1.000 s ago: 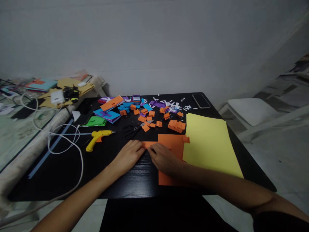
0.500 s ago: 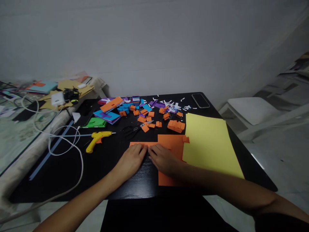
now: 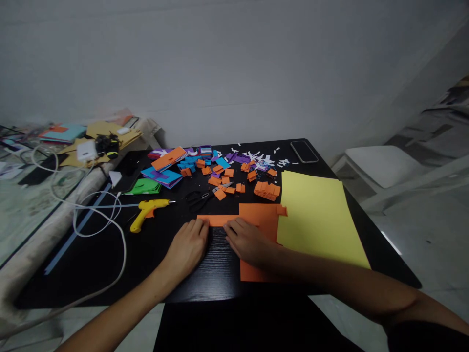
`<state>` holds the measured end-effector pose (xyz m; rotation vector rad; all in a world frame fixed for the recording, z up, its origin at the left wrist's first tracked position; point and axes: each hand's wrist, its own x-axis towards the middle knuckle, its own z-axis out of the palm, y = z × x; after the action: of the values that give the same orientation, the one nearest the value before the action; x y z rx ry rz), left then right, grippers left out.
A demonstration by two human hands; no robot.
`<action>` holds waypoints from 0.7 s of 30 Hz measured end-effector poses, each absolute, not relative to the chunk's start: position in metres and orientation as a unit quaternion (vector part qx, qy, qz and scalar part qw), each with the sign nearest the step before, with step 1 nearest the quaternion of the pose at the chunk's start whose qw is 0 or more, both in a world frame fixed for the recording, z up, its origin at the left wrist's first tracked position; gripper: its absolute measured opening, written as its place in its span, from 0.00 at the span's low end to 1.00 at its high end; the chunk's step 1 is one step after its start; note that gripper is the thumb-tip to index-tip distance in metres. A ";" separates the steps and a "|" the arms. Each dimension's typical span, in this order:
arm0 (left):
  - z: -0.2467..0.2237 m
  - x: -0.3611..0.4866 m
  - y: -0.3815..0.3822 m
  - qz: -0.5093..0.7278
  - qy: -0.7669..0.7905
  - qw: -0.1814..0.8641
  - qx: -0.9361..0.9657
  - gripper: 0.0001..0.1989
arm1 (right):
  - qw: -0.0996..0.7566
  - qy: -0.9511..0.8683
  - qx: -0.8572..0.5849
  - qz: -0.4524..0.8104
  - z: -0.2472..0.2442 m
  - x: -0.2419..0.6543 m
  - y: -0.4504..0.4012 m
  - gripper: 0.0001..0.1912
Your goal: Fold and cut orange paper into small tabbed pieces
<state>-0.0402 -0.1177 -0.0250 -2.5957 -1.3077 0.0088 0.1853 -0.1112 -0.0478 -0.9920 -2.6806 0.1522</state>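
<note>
A narrow orange paper strip [image 3: 219, 220] lies flat on the black table [image 3: 154, 266], its right part over a larger orange sheet [image 3: 256, 271]. My left hand [image 3: 190, 240] presses the strip's left end with its fingers together. Fingers of my right hand [image 3: 244, 237] are bent and pressed together on the strip near the sheet's left edge. Behind the hands are scissors [image 3: 200, 198], scattered small orange folded pieces [image 3: 220, 194] and a stack of orange pieces [image 3: 267, 190].
A yellow glue gun [image 3: 148, 211] and white cable [image 3: 123, 254] lie at the left. Yellow sheets [image 3: 318, 215] cover the right side, with a phone [image 3: 304, 152] behind. Folded coloured papers [image 3: 169, 159] and white scraps [image 3: 262, 159] lie at the back.
My left hand has slid left along the strip, away from my right hand, so more of the strip shows between them. My right hand has hardly moved.
</note>
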 end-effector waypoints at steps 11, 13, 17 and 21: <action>-0.019 -0.058 -0.117 -0.009 -0.495 0.140 -0.858 0.17 | 0.136 -0.931 -0.337 0.046 -0.046 0.186 -0.112 0.11; -0.020 -0.054 -0.118 -0.028 -0.511 0.139 -0.848 0.15 | 0.133 -0.930 -0.339 0.047 -0.046 0.185 -0.113 0.11; -0.027 -0.037 -0.125 -0.093 -0.496 0.123 -0.854 0.19 | 0.123 -0.933 -0.337 0.040 -0.047 0.184 -0.113 0.11; -0.039 -0.019 -0.135 -0.104 -0.451 0.051 -0.885 0.24 | 0.127 -0.936 -0.324 0.043 -0.046 0.184 -0.113 0.12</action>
<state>-0.0194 -0.1348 -0.0388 -2.6927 -1.3730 -0.3159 0.1844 -0.1129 -0.0460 -0.9438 -2.7246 0.1258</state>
